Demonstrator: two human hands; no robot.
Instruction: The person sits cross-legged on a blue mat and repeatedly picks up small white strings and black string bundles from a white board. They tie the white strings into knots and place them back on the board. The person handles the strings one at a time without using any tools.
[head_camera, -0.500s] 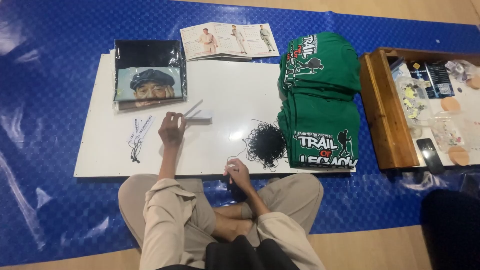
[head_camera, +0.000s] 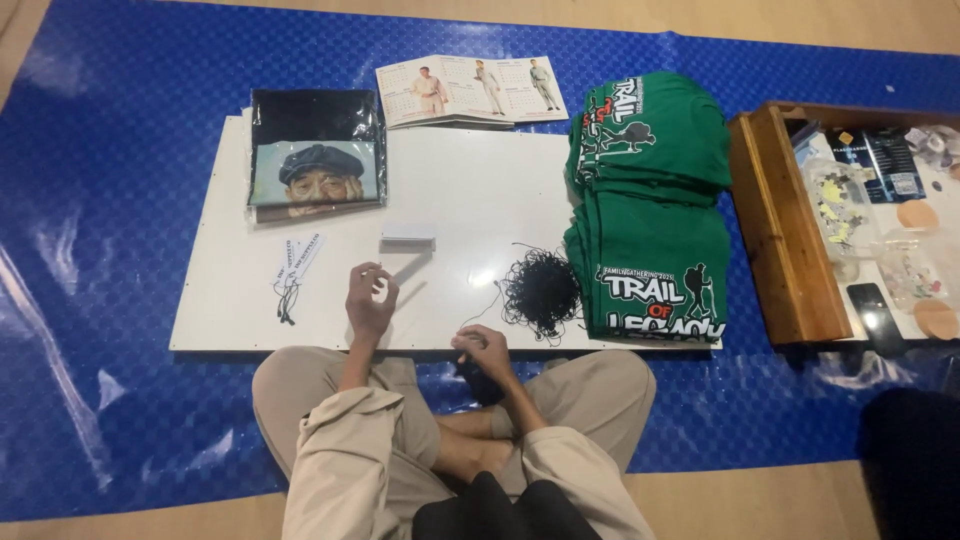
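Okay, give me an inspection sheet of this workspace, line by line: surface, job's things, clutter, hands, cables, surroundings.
Surface: white board on a blue mat.
Job's things: black string tangle on the board; small white tags ahead of the left hand.
Clutter: tags with strings, bagged dark shirt, open booklet, stack of green shirts.
Hands: left hand raised over the board, fingers curled; right hand at the board's near edge, beside the string.
Cables: nothing seen.
Surroundings: wooden tray with small items on the right; wood floor beyond the mat.
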